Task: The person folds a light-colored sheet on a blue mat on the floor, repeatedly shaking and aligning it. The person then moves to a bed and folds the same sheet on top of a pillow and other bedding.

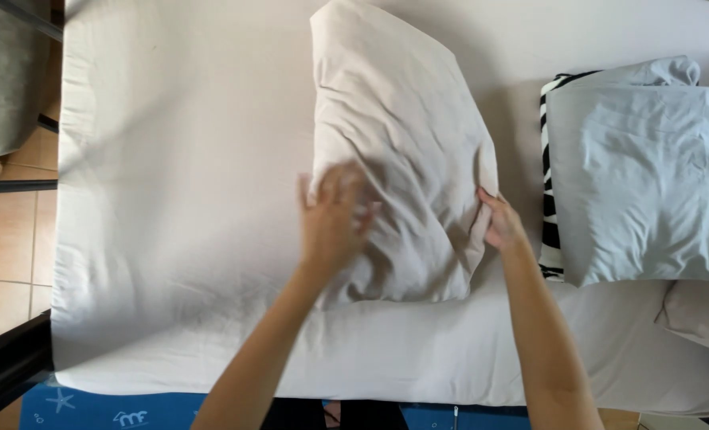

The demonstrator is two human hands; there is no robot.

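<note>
Here your left hand [332, 219] lay blurred on the pillow [402, 151], grip not readable. Your right hand [502, 225] pinched the pillow's right edge. Pillow sat mid-mattress [171, 159], left of the folded grey sheet [637, 175]. Judged soft, light, floppy; best held at the edges.

A white-sheeted bed [171, 199] carries a cream pillow [402, 143] and, well apart, a folded pale-blue cloth [641, 183] over striped fabric [547, 159].

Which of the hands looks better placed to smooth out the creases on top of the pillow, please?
Probably the left hand: it lies over the wrinkled pillow, while the right hand grips its right edge.
</note>
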